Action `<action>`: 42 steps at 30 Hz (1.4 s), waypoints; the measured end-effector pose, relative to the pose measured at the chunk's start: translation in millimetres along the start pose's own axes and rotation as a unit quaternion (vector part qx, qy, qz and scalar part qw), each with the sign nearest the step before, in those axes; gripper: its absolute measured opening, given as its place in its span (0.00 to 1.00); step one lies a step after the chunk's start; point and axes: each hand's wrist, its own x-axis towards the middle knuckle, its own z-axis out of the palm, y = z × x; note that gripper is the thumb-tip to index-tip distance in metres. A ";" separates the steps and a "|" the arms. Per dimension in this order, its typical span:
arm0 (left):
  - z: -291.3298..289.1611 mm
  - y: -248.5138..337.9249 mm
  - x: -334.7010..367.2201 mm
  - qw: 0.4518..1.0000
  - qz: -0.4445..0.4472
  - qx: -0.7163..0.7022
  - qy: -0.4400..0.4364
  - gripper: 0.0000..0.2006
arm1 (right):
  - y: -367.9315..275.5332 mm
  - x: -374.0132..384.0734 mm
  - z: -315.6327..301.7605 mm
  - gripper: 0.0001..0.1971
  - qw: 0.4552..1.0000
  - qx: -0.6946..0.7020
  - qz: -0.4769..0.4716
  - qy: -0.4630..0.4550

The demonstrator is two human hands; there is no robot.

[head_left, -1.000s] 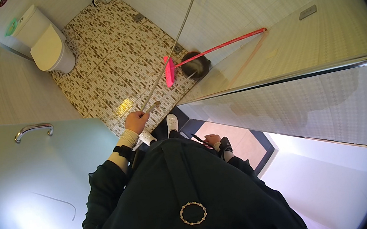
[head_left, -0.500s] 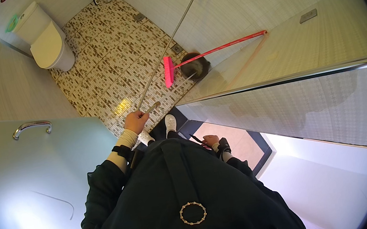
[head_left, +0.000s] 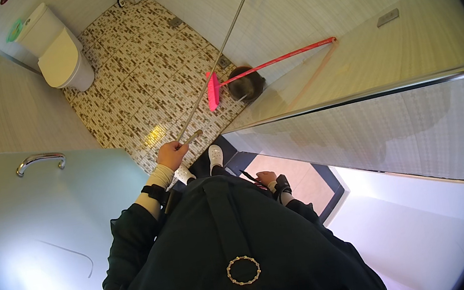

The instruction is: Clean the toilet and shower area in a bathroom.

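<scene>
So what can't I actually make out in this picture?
In the head view:
- Inside of the toilet: hidden by its closed lid.
- Upper end of the hose in the left hand: cut off by the top edge.
- Dark thing at the right hand: too small to identify.

The dark-sleeved left arm reaches forward, its bare left hand curled in a grip; the dark-sleeved right arm angles beside the dark-clothed torso. The bare right hand sits lower, fingers bent.
</scene>
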 end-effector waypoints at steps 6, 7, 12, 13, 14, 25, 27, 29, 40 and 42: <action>1.1 -3.0 0.5 1.000 0.006 -0.001 0.005 0.16 | -5.9 -8.4 2.9 0.15 0.999 -0.028 -0.012 0.011; 1.4 -1.8 0.8 1.000 0.005 -0.006 0.004 0.16 | -3.7 -6.7 1.6 0.15 1.000 -0.004 -0.003 0.008; 1.8 -6.5 2.4 1.000 0.005 0.009 0.008 0.19 | -3.2 -9.9 2.4 0.15 1.000 0.019 0.007 0.015; 1.5 -6.3 1.7 1.000 0.006 0.018 0.013 0.19 | -4.4 -11.3 3.0 0.15 1.000 0.023 0.011 0.018; 1.1 -6.2 1.0 0.999 0.006 0.026 0.018 0.19 | -6.2 -12.1 3.5 0.15 1.000 0.023 0.012 0.018; -5.0 5.8 -4.8 0.999 -0.008 0.041 0.002 0.19 | -6.7 -5.6 4.1 0.15 0.999 0.040 0.025 0.010; -4.8 6.5 -4.7 0.999 -0.010 0.047 0.000 0.20 | -4.0 -4.3 3.2 0.15 0.999 0.042 0.018 0.008; -3.2 3.5 -2.8 0.999 -0.011 0.050 -0.005 0.20 | -3.0 -3.2 2.5 0.15 0.999 0.044 0.010 0.006; -2.2 0.8 -1.4 0.999 -0.016 0.038 -0.013 0.21 | -2.9 -5.0 2.3 0.16 1.000 0.013 0.005 -0.006; -1.2 -1.0 -0.4 0.999 -0.014 0.037 -0.012 0.21 | -0.8 -3.8 2.9 0.16 1.000 0.020 0.002 -0.006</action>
